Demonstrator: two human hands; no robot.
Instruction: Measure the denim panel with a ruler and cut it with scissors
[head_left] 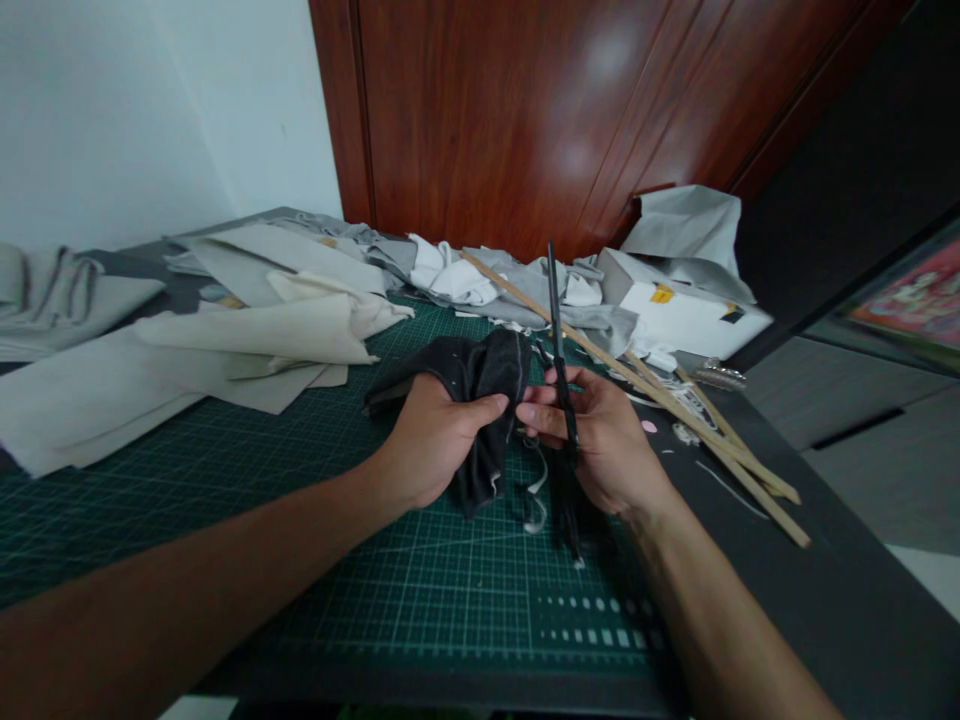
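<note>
My left hand [439, 440] is closed on a piece of dark grey cloth [487, 370], the thumb lying on top of a fold. The cloth is bunched, and light stitching or frayed edge shows along its border. In my right hand [600, 435] is a pair of black scissors [556, 310], with the long blades pointing away from me and the handles hanging toward me below the palm. The right fingertips are at the right edge of the cloth, close to the left thumb. Whether they pinch the edge is hard to see.
Under the hands lies a green cutting mat [360, 570]. Pale fabric pieces [255, 335] are heaped at the left. Wooden strips [675, 410], thread scraps and a white box [675, 300] are on the right. Grey and white cloth [457, 275] lines the back, before a red-brown wooden panel [495, 120].
</note>
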